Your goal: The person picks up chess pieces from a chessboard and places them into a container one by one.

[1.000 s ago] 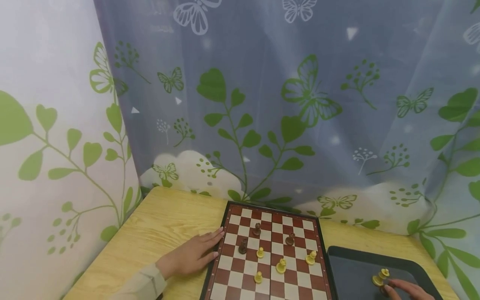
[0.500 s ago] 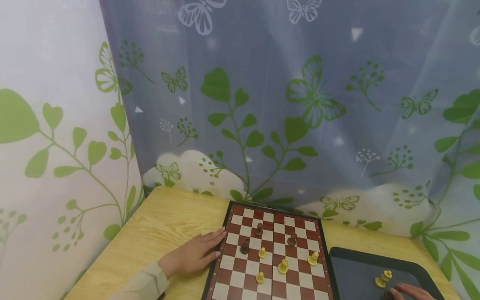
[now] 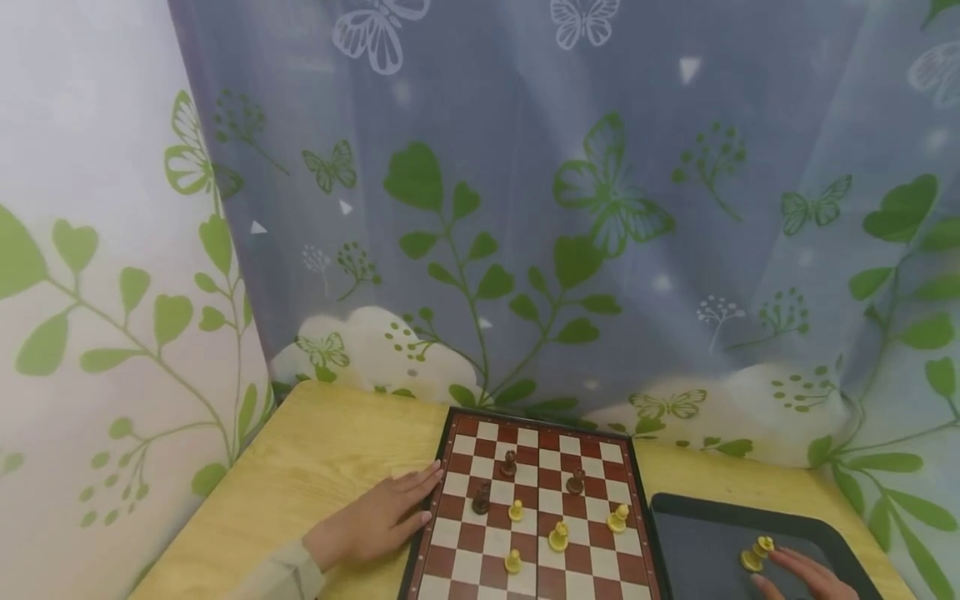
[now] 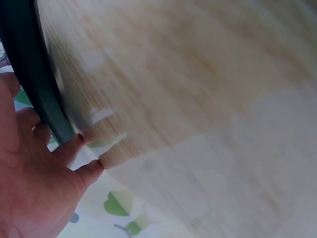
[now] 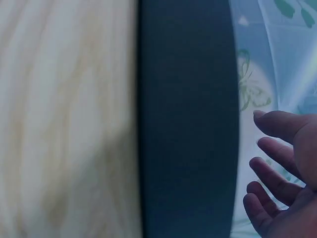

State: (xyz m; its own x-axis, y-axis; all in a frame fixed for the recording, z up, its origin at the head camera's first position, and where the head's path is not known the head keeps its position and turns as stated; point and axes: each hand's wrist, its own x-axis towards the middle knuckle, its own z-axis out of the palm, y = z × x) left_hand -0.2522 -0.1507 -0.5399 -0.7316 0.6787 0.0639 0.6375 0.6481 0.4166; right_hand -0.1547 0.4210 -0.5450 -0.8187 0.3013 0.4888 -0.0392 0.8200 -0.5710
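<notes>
My left hand lies with extended fingers against the left edge of the chessboard; the left wrist view has its fingertips by the board's dark side. Over the dark tray, my right hand reaches with its fingers apart, fingertips right at a tall yellow chess piece. That piece stands in the tray. In the right wrist view, the right hand has spread, slightly bent fingers, and the dark tray wall hides what lies beyond it.
On the board stand three dark chess pieces, among them one at the left, and several yellow ones, such as a pawn. The wooden table backs onto a patterned curtain.
My right fingers have let go of a dark piece in the tray, which no longer shows, and have moved to the tall yellow piece. My left hand stays on the board's edge.
</notes>
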